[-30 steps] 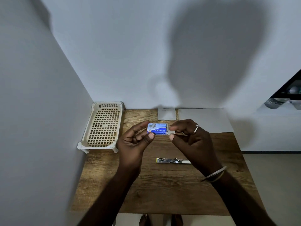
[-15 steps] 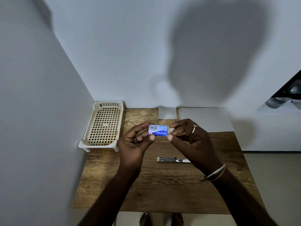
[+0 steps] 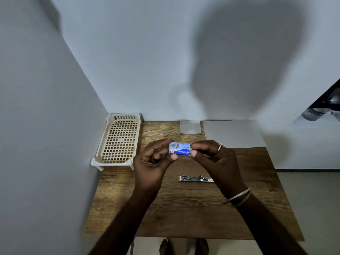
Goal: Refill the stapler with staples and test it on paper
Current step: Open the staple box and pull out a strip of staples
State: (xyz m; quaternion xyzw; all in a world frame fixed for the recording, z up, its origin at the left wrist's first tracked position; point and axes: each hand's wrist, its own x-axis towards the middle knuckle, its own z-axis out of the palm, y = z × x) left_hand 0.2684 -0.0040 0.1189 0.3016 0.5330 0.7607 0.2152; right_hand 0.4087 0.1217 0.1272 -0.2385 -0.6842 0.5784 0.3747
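Note:
A small blue and white staple box [image 3: 179, 148] is held above the wooden table [image 3: 184, 208] between both hands. My left hand [image 3: 152, 168] pinches its left end with thumb and fingers. My right hand [image 3: 215, 159] pinches its right end, where the inner tray is pushed in almost flush. The stapler [image 3: 195, 178] lies opened out flat on the table below my right hand, its right part hidden by my wrist. A large white paper sheet [image 3: 233, 134] lies at the back right, with a smaller square paper [image 3: 190, 126] beside it.
A cream perforated plastic tray [image 3: 119, 140] stands at the back left against the side wall. White walls close in the table's left and back edges. The table's right edge drops to the floor, and my bare feet [image 3: 184, 246] show under the front edge.
The white inner tray that stuck out of the box's right end has slid back in under my right fingers. Both hands stay in about the same place.

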